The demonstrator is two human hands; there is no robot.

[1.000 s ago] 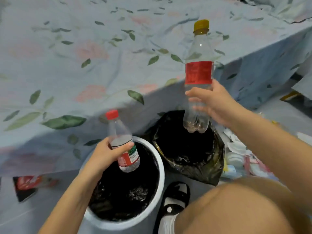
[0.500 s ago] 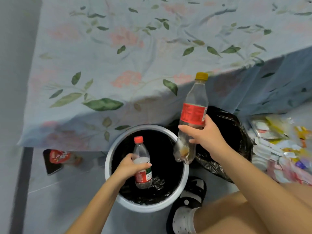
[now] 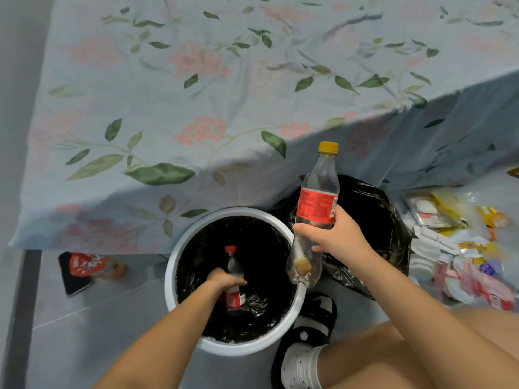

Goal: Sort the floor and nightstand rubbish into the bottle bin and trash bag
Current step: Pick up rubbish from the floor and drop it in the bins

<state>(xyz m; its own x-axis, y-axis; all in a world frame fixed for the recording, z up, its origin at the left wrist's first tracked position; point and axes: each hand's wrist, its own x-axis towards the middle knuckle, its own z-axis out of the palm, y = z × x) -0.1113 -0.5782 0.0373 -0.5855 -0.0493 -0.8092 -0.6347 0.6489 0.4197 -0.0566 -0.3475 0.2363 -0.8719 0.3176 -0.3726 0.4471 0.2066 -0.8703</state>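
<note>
The white round bin (image 3: 179,255), lined with a black bag, stands on the grey tiled floor (image 3: 92,332) just in front of the hanging edge of the floral bedsheet (image 3: 174,113); its far rim sits close under that cloth. Its mouth is wide, and my left forearm crosses the near-left rim with room to spare on either side. My left hand (image 3: 224,282) is down inside the bin, fingers curled round the middle of the small red-capped bottle (image 3: 234,276), which stands nearly upright with its cap below rim level and its red label showing under my fingers; whether its base touches the liner I cannot tell. My right hand (image 3: 334,240) grips the large yellow-capped bottle (image 3: 317,209) just below its red label, thumb on the left side, fingers wrapped behind. That bottle tilts slightly, cap away from me, and its base hangs over the bin's right rim, with a brownish residue visible at the bottom. Directly behind it the black trash bag (image 3: 379,220) lies open, touching the bin's right side. To the right of the bag, a heap of wrappers and packets (image 3: 455,242) covers the floor. A red snack packet (image 3: 84,265) lies at the left beneath the sheet's edge. My black slipper (image 3: 317,313) stands just beside the bin's near-right rim.
</note>
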